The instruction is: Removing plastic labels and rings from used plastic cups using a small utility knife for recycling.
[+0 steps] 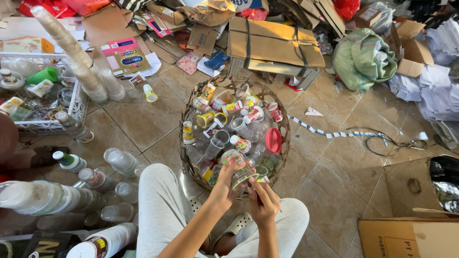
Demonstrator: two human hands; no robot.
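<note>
Head view showed the left hand (228, 184) gripping a clear plastic cup (243, 177) with a colourful label, tilted above the woven basket (187, 150); the right hand (263, 200) pinched at its rim.

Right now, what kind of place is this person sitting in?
Probably a sorting spot for recyclable waste. A basket full of used plastic cups sits on the tiled floor, flattened cardboard is piled behind it, and stacked cups lie on the left. Both hands, left and right, hold a cup.
</note>
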